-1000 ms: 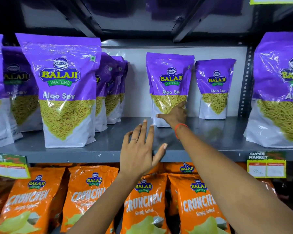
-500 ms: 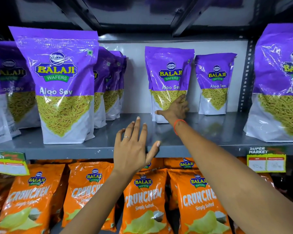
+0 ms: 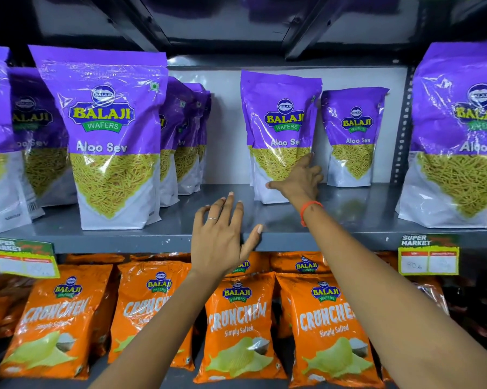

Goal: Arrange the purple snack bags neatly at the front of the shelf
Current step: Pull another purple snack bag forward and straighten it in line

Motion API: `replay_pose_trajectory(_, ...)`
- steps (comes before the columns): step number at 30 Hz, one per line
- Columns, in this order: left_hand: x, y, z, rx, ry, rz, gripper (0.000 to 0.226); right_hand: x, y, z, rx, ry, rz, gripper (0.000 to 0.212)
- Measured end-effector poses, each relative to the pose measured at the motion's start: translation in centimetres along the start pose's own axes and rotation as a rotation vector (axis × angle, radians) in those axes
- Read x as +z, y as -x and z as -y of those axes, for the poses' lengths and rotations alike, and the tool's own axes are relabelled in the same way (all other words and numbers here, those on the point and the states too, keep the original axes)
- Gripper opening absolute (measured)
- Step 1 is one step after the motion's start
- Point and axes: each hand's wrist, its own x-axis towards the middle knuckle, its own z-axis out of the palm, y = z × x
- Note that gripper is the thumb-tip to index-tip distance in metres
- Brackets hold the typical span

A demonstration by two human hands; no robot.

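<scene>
Purple Aloo Sev snack bags stand on a grey metal shelf (image 3: 349,220). One purple bag (image 3: 278,113) stands towards the back at the middle; my right hand (image 3: 299,182) grips its lower right corner, thumb across the front and fingers curled round the right edge. A smaller-looking purple bag (image 3: 353,130) stands just right of it against the back wall. My left hand (image 3: 222,237) hovers open, fingers spread, over the shelf's front edge and holds nothing. A large bag (image 3: 107,141) stands at the front left, another (image 3: 458,136) at the front right.
Behind the front-left bag runs a row of purple bags (image 3: 186,130), with more at the far left (image 3: 1,141). Orange Crunchem bags (image 3: 236,318) fill the shelf below. Price tags (image 3: 429,256) hang on the shelf lip. A perforated upright post (image 3: 403,122) stands at the right.
My right hand slid from the bag's front to its lower right edge and its fingers curled round it. My left hand stayed open near the shelf lip.
</scene>
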Motion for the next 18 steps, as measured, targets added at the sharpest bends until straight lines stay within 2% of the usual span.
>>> replay_pose_trajectory(7,-0.4,-0.1,-0.1,-0.003,0.005,0.046,0.073,0.1,1.0,0.6,0.039,-0.010,0.032,0.144)
replay_pose_trajectory(18,-0.4,0.0,0.0,-0.005,0.008,0.044,0.071,-0.1,2.2,0.6,0.084,0.048,-0.024,0.148)
